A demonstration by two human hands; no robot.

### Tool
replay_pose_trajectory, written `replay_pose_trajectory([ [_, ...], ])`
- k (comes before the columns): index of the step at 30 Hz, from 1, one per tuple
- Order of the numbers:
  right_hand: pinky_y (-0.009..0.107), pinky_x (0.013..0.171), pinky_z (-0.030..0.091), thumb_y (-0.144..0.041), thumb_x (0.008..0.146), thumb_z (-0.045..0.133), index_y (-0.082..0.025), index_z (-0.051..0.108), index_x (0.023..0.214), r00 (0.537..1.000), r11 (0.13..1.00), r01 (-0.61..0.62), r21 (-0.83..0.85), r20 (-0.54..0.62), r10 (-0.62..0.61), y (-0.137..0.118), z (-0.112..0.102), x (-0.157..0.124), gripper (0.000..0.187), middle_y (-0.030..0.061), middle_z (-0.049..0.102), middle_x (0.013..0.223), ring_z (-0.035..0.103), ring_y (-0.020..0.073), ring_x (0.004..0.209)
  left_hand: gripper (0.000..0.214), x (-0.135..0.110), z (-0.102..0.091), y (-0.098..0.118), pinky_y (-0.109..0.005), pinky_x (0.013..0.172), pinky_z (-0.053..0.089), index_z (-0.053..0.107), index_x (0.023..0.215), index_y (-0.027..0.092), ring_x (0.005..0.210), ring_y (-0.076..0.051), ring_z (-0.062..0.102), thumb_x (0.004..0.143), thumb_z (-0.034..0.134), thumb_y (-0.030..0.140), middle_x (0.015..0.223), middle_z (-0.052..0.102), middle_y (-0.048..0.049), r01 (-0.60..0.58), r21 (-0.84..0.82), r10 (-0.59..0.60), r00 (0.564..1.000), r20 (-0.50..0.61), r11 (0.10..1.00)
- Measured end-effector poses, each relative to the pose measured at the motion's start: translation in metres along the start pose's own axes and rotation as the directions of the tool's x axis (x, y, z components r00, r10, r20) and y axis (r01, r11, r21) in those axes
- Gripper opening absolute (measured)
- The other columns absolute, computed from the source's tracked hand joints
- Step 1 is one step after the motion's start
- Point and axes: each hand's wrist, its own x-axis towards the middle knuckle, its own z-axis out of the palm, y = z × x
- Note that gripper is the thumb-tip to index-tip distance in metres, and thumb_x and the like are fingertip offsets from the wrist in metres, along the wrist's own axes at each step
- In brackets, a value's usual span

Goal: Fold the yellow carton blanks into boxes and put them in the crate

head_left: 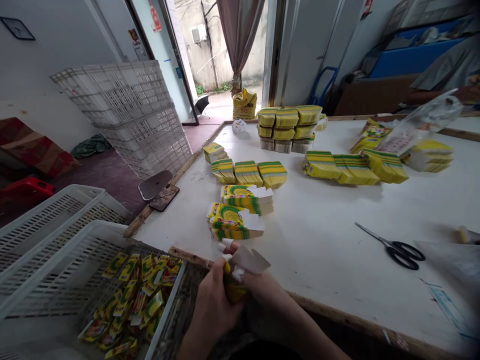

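Both hands meet at the table's near edge around a small yellow cardboard box (234, 292) with its grey-white end flaps standing out. My left hand (213, 297) wraps round the box's left side, fingers closed. My right hand (258, 282) is closed on its other side, partly hidden by the flaps. White coverings show on some fingertips. Just beyond the hands lie two stacks of flattened yellow-and-green cartons, a nearer stack (234, 222) and a farther stack (245, 197), their white flaps pointing right.
Left below the table, a white plastic crate (93, 280) holds several yellow boxes. More carton bundles (247, 172) stand on the white table (318, 225), with a taller pile (287, 125) behind. Black-handled scissors (399, 250) lie right. A phone (164, 197) rests at the left edge.
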Motion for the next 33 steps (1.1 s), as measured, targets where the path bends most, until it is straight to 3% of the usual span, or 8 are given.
replay_pose_trajectory([
  [5,0.037,0.086,0.057,-0.042,0.080,0.072,-0.028,0.060,0.124,0.984,0.952,-0.173,0.253,0.074,0.159,-0.004,0.003,0.001,0.048,0.0066,0.071,0.111,0.068,0.0244,0.102,0.073,-0.003,0.001,0.008,-0.041,0.082,0.057,0.027,0.136,0.023,0.104,-0.030,0.069,0.076,0.068,0.032,0.117,0.068,-0.0150,-0.091,-0.060,0.090,0.996,-0.015,0.994],
  [8,0.039,0.086,0.056,-0.045,0.080,0.072,-0.026,0.062,0.120,0.989,0.955,-0.136,0.264,0.096,0.115,-0.010,-0.001,0.002,0.045,0.0078,0.071,0.109,0.068,0.0255,0.101,0.056,0.001,-0.004,0.014,-0.037,0.076,0.058,0.035,0.122,0.027,0.097,-0.027,0.071,0.076,0.066,0.026,0.111,0.067,-0.0117,-0.171,-0.027,0.169,0.984,-0.048,0.985],
  [12,0.035,0.078,0.057,-0.042,0.088,0.061,-0.021,0.062,0.113,0.985,0.990,0.103,-0.094,0.147,-0.089,-0.018,-0.004,-0.002,0.033,0.0082,0.070,0.099,0.068,0.0237,0.090,0.053,0.005,-0.002,0.013,-0.038,0.064,0.058,0.033,0.119,0.026,0.081,-0.028,0.072,0.077,0.064,0.027,0.094,0.070,-0.0079,-0.032,-0.015,0.031,0.999,-0.015,0.999],
  [16,0.036,0.100,0.049,-0.013,0.089,0.053,-0.023,0.051,0.137,0.941,0.814,0.317,-0.486,0.271,-0.205,-0.021,-0.003,-0.009,0.049,0.0123,0.056,0.139,0.057,0.0251,0.124,0.077,0.006,0.011,0.004,-0.045,0.076,0.058,0.015,0.137,0.020,0.101,-0.033,0.070,0.078,0.064,0.032,0.115,0.067,-0.0204,0.008,-0.027,-0.010,0.998,-0.062,1.000],
  [21,0.033,0.098,0.052,-0.010,0.092,0.046,-0.027,0.061,0.130,0.951,0.816,0.310,-0.488,0.151,-0.270,-0.018,-0.010,-0.009,0.045,0.0101,0.063,0.133,0.063,0.0211,0.119,0.066,0.002,0.011,0.002,-0.050,0.083,0.055,0.035,0.129,0.019,0.106,-0.035,0.066,0.073,0.068,0.032,0.122,0.063,-0.0208,0.124,-0.025,-0.126,0.982,-0.138,0.992],
  [26,0.041,0.108,0.043,-0.038,0.077,0.077,-0.020,0.038,0.149,0.894,0.812,0.352,-0.466,0.425,-0.144,-0.022,-0.019,-0.009,0.084,0.0205,0.040,0.152,0.043,0.0315,0.138,0.038,-0.003,0.001,-0.004,-0.041,0.073,0.056,0.056,0.116,0.025,0.085,-0.027,0.070,0.079,0.063,0.033,0.098,0.072,-0.0068,0.138,-0.161,-0.164,0.974,-0.157,0.977],
  [30,0.033,0.103,0.047,-0.027,0.093,0.055,-0.023,0.058,0.134,0.937,0.836,0.334,-0.436,0.250,-0.244,-0.014,-0.010,-0.005,0.041,0.0145,0.056,0.141,0.054,0.0234,0.129,0.050,-0.001,0.003,-0.008,-0.043,0.074,0.058,0.054,0.118,0.018,0.091,-0.032,0.071,0.074,0.067,0.036,0.103,0.073,-0.0136,0.064,-0.010,-0.065,0.960,-0.272,0.998],
  [33,0.032,0.094,0.053,-0.015,0.088,0.055,-0.021,0.062,0.125,0.957,0.828,0.287,-0.482,0.100,-0.274,-0.005,-0.002,0.000,0.038,0.0115,0.066,0.126,0.065,0.0213,0.112,0.055,0.003,0.005,-0.005,-0.043,0.069,0.059,0.051,0.120,0.012,0.085,-0.033,0.073,0.073,0.066,0.037,0.098,0.074,-0.0180,0.063,0.147,-0.022,0.965,-0.262,0.987],
])
